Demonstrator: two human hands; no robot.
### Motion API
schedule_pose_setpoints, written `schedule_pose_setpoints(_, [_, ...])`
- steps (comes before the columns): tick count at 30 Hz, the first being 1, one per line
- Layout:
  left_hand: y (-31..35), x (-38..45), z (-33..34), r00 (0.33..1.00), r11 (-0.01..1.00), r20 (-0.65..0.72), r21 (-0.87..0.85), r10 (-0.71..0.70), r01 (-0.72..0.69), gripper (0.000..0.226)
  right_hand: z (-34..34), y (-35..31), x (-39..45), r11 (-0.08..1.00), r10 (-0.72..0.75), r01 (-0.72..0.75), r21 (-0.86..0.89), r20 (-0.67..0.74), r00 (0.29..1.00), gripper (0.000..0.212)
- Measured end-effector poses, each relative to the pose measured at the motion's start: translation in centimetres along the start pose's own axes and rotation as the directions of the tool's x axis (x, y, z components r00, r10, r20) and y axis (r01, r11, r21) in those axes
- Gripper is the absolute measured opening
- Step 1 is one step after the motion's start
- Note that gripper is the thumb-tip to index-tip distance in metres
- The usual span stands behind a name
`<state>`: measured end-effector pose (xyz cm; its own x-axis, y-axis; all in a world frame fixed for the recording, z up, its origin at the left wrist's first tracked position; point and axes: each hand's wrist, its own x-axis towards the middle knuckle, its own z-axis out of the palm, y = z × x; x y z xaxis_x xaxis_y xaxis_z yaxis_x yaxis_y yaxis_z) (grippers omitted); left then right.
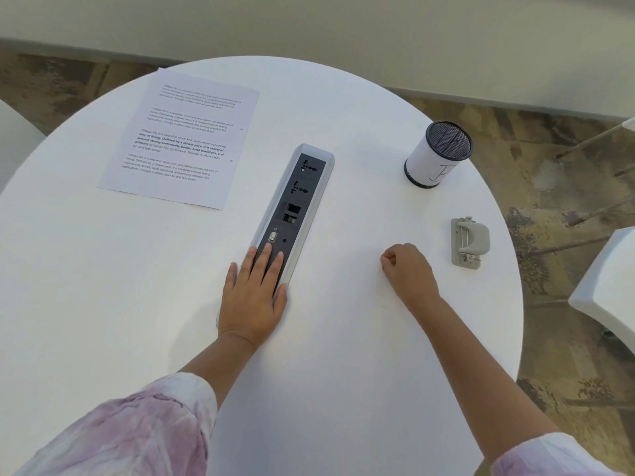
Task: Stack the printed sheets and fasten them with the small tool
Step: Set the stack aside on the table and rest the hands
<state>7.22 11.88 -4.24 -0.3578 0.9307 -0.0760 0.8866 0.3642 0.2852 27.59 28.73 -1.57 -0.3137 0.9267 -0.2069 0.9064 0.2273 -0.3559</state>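
Printed sheets [182, 139] lie flat at the far left of the round white table [137, 269], their edges lined up so they look like one page. A small grey tool [469, 242] sits near the right edge. My left hand [254, 290] rests flat with straight fingers on the near end of the socket strip. On the tabletop a short way left of the tool, my right hand [407, 269] rests with its fingers curled into a loose fist, and nothing shows in it.
A grey and black socket strip [295, 204] is set into the table's middle, running diagonally. A white cylindrical holder [436, 154] with a dark mesh top stands at the back right. White chairs [608, 286] stand off the table's right edge.
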Motion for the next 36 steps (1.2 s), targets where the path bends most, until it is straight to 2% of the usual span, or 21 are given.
schedule_pose_setpoints(5, [0.1, 0.0, -0.1, 1.000, 1.000, 0.008, 0.005, -0.002, 0.002, 0.055, -2.2, 1.1, 1.3, 0.971, 0.081, -0.065, 0.229, -0.061, 0.995, 0.014])
schedule_pose_setpoints(9, [0.1, 0.0, -0.3, 1.000, 1.000, 0.012, 0.009, -0.005, 0.005, 0.055, -5.6, 0.6, 3.3, 0.852, 0.158, -0.060, 0.520, -0.146, 0.977, 0.011])
schedule_pose_setpoints(12, [0.1, 0.0, -0.3, 1.000, 1.000, 0.015, 0.000, -0.009, 0.009, 0.056, -8.8, 0.1, 5.3, 0.839, 0.161, 0.041, 0.542, -0.320, 0.934, 0.020])
schedule_pose_setpoints(15, [0.1, 0.0, -0.3, 1.000, 1.000, 0.018, 0.002, -0.011, 0.011, 0.056, -12.0, -0.6, 7.7, 0.821, 0.167, 0.096, 0.562, -0.398, 0.902, 0.019])
schedule_pose_setpoints(17, [0.1, 0.0, -0.3, 1.000, 1.000, 0.021, 0.000, -0.009, 0.009, 0.057, -13.4, -0.9, 9.7, 0.763, 0.224, 0.076, 0.642, -0.373, 0.900, 0.014])
schedule_pose_setpoints(20, [0.1, 0.0, -0.3, 1.000, 1.000, 0.019, -0.017, -0.015, 0.015, 0.057, -14.1, -1.4, 12.0, 0.534, 0.379, -0.043, 0.844, -0.194, 0.905, 0.009])
schedule_pose_setpoints(22, [0.1, 0.0, -0.3, 1.000, 1.000, 0.017, -0.019, -0.014, 0.014, 0.057, -14.0, -1.5, 12.9, 0.458, 0.438, -0.114, 0.882, -0.112, 0.892, 0.015])
schedule_pose_setpoints(29, [0.1, 0.0, -0.3, 1.000, 1.000, 0.009, -0.015, -0.012, 0.012, 0.055, -14.4, -1.1, 14.3, 0.417, 0.517, -0.194, 0.888, -0.056, 0.854, 0.018])
schedule_pose_setpoints(36, [0.1, 0.0, -0.3, 1.000, 1.000, 0.001, -0.014, -0.014, 0.014, 0.054, -14.8, -0.4, 14.3, 0.417, 0.506, -0.205, 0.885, -0.039, 0.862, 0.018])
